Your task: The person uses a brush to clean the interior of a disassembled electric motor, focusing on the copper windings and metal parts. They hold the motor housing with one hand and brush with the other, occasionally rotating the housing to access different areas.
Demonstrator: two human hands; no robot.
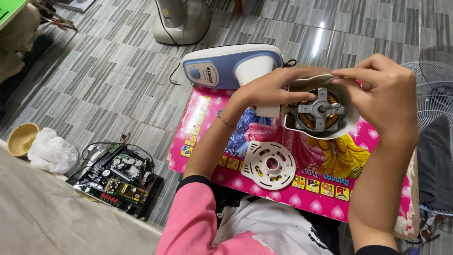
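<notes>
Fan motor (320, 110), bare in its white housing cup (347, 123), is held between both hands above the right half of a small pink picture-printed table (302, 186). Its shaft points up toward the camera, so the long axis runs roughly straight out of the cup, and the grey metal bracket with its copper windings is fully exposed.

The left hand (273, 89) is laid against the left rim of the cup, its fingers curled over the edge and touching the bracket; its grip is closed on the housing. The right hand (384, 92) is arched over the far right rim, thumb and fingertips pinched together at the top edge of the cup, just beyond the shaft. Whether something small is pinched there cannot be told. The right hand sits nearer the shaft tip from above; the left is nearer from the side.

Just behind the left hand the blue and white fan base (231, 66) lies on its side, joined to the housing by the white neck. A loose white round plate with slots (268, 164) lies flat on the table, near and left of the motor, well apart from both hands.

The table stands on a grey striped tile floor (118, 71). To the left on the floor an open circuit-board chassis (115, 179), a crumpled white bag (51, 151) and a yellow bowl (21, 138) are seen; a wire fan guard (432, 94) lies at the right, and another fan's base (181, 21) stands far off.
</notes>
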